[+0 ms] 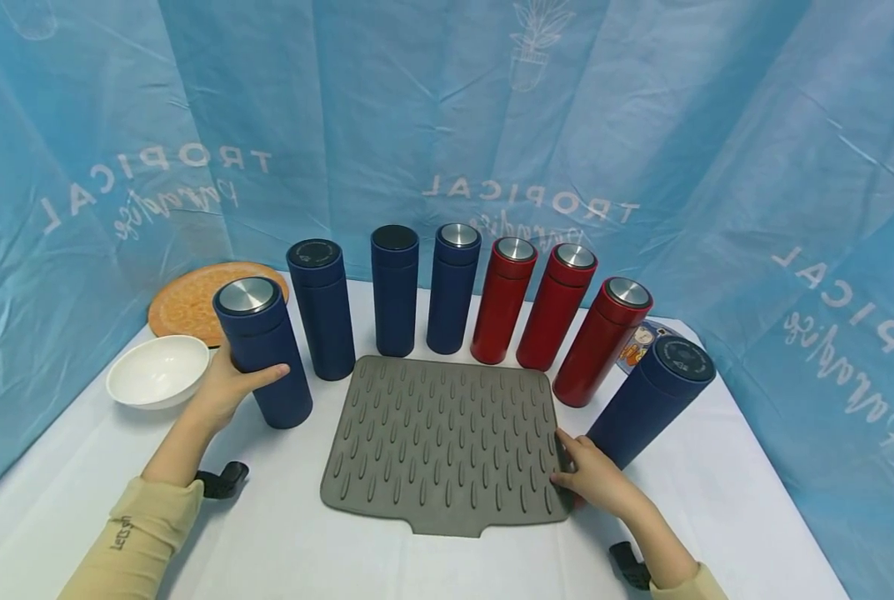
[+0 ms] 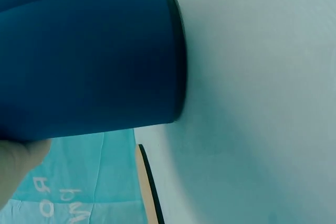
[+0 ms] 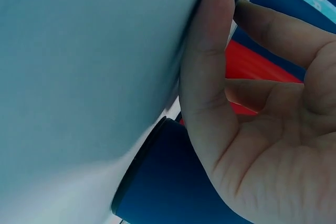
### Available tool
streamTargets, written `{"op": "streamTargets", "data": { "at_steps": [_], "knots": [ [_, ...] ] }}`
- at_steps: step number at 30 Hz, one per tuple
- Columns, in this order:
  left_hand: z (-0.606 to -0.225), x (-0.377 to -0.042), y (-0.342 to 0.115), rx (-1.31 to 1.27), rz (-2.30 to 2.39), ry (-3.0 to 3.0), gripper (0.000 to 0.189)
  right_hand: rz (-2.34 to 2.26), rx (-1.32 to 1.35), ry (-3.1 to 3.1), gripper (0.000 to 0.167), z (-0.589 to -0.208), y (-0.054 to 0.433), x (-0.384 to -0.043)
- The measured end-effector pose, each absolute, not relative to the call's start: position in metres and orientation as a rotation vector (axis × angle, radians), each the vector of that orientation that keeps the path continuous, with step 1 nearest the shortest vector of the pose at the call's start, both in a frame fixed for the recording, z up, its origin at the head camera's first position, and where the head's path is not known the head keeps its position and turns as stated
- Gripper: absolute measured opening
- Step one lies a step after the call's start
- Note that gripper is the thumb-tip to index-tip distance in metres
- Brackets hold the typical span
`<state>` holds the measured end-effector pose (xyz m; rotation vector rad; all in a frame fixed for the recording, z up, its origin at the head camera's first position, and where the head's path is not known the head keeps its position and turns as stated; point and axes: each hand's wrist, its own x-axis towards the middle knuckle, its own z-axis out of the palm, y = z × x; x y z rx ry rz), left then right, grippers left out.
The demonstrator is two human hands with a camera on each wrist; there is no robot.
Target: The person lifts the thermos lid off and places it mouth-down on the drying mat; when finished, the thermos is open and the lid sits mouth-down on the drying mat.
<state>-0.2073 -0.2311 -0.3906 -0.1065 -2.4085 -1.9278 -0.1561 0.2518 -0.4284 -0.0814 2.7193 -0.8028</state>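
Note:
My left hand (image 1: 225, 387) grips a blue thermos bottle (image 1: 282, 392) with a silver-topped lid, thumb across its front; the bottle stands near the left of the mat. Its lower body (image 2: 94, 61) and dark base fill much of the left wrist view. At the right edge of the grey ridged drying mat (image 1: 447, 450), my right hand (image 1: 596, 475) pinches the rim between thumb and fingers. In the right wrist view the thumb (image 3: 207, 77) lies along the mat's edge. A blue bottle with a dark lid (image 1: 645, 404) stands just beyond that hand.
Behind the mat stand two dark-lidded blue bottles (image 1: 322, 317), a silver-topped blue bottle (image 1: 452, 296) and three red bottles (image 1: 502, 308). At left are a white bowl (image 1: 157, 375) and a round wooden-looking board (image 1: 192, 292). A patterned plate (image 1: 637, 342) is partly hidden at right. Blue curtains (image 1: 447, 108) surround the table.

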Motion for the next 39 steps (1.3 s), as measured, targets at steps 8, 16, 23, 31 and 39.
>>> {"op": "streamTargets", "data": {
  "at_steps": [8, 16, 23, 31, 39],
  "knots": [
    [-0.387, -0.208, -0.225, -0.092, -1.932, -2.377, 0.085, -0.811, -0.092, 2.728, 0.072, -0.429, 0.255, -0.155],
    [-0.373, -0.202, -0.208, -0.298, -1.878, -2.337, 0.079, -0.804, -0.087, 2.728, 0.071, -0.428, 0.255, -0.155],
    [-0.363, -0.199, -0.188, -0.424, -1.809, -2.339, 0.084, -0.79, -0.09, 2.728, 0.071, -0.426, 0.253, -0.156],
    [-0.358, -0.197, -0.159, -0.448, -1.671, -2.51, 0.087, -0.779, -0.117, 2.745, 0.07, -0.427, 0.254, -0.155],
    [-0.364, -0.197, -0.137, -0.673, -1.413, -2.535, 0.083, -0.767, -0.119, 2.747, 0.069, -0.427, 0.252, -0.155]
  ]
}}
